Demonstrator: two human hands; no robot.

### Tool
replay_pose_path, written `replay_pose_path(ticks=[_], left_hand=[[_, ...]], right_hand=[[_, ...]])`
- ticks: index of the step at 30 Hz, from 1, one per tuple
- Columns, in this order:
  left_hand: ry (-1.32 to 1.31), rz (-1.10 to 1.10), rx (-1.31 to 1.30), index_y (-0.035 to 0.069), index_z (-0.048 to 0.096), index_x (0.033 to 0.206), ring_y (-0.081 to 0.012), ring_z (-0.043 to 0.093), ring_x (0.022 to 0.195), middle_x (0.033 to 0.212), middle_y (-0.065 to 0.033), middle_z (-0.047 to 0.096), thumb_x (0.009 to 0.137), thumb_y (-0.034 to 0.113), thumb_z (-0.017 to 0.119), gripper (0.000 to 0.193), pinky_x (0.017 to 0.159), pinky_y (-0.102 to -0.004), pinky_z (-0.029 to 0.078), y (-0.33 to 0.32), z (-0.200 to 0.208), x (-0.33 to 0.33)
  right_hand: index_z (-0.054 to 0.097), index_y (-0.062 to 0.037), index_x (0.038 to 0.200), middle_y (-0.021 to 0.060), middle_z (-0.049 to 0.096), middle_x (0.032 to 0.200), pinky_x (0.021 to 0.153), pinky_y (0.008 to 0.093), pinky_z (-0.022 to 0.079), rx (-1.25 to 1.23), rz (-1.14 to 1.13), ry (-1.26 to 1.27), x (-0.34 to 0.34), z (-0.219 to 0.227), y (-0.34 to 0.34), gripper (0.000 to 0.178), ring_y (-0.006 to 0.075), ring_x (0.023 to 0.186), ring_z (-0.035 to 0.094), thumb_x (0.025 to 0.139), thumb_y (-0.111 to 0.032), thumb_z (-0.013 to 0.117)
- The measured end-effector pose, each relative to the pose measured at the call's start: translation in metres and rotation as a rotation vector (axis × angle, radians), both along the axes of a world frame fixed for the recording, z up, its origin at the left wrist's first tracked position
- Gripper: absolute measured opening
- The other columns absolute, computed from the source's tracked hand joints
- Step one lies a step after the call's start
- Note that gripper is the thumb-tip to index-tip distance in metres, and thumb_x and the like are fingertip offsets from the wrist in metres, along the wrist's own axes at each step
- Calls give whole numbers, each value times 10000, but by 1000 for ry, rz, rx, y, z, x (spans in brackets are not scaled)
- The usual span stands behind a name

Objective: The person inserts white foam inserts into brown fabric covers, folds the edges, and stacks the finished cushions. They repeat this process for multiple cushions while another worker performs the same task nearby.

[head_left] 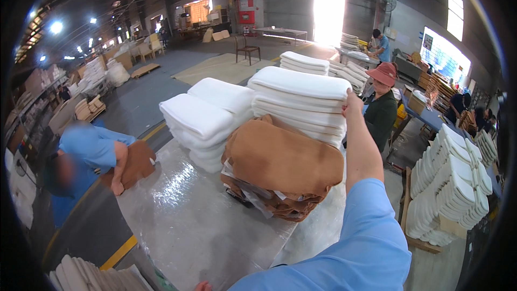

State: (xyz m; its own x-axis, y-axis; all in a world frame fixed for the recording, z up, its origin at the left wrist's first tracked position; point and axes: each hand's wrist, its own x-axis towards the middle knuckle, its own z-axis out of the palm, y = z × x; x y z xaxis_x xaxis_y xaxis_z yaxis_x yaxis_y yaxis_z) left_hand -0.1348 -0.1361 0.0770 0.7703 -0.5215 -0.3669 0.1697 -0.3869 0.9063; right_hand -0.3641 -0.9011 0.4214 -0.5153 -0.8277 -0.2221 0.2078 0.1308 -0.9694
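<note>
White pad [301, 78], one, topmost: lying at upper centre of the frame, crowning a tall pile of like pads [299, 109] on the grey bench [199, 226].

Grip, right hand [352, 103]: fingers are bending against the right end of the upper pads; how tightly they are closing, and on which layer, cannot be told. Grip, left hand [203, 286]: only fingertips are showing at the lower edge; opening and contents cannot be told.

Progress, by judgement: handling is appearing to be at an early stage, the top pad resting squarely on its pile. Done: pads are standing neatly stacked, a shorter double pile [202, 110] adjoining at left. Left: both piles are seemingly awaiting removal, no pad on the bench visibly wearing brown fabric.

Appearance: the pad is showing thick, soft, plain white, with rounded edges. Brown fabric heap [283, 153], loosely folded, is sitting in front, at centre of the frame.
</note>
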Motion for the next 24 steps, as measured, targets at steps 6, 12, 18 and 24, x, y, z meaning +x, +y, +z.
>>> replay_pose_path(ticks=[6,12,18,24], left_hand=[[4,-8,41,48,726,1218,-102,526,685,786,22,607,1013,234,722,277,596,-303,458,-10,0,1],[-169,54,-80,40,721,1220,-92,525,717,797,33,609,1035,260,696,288,641,-274,458,-17,-7,2],[-25,-82,-7,52,719,1275,-122,625,881,961,-41,719,1034,259,699,318,801,-280,516,1,6,17],[51,-69,-196,0,599,1414,-183,703,983,1228,-117,717,1092,259,601,413,875,-306,555,37,74,67]], right_hand=[[659,-211,1215,80,567,1234,968,584,444,49,401,-176,20,43,-6,659,279,1085,532,810,-721,760],[544,-136,1413,176,560,1455,1029,680,472,-56,483,-461,56,19,13,526,422,1335,552,941,-281,725],[565,-41,1334,155,631,1262,835,563,516,-434,482,-405,67,-23,95,547,359,1124,635,814,-45,738],[529,-8,1365,167,639,1272,992,536,568,-316,592,-590,28,-81,263,591,365,1211,628,795,11,686]])
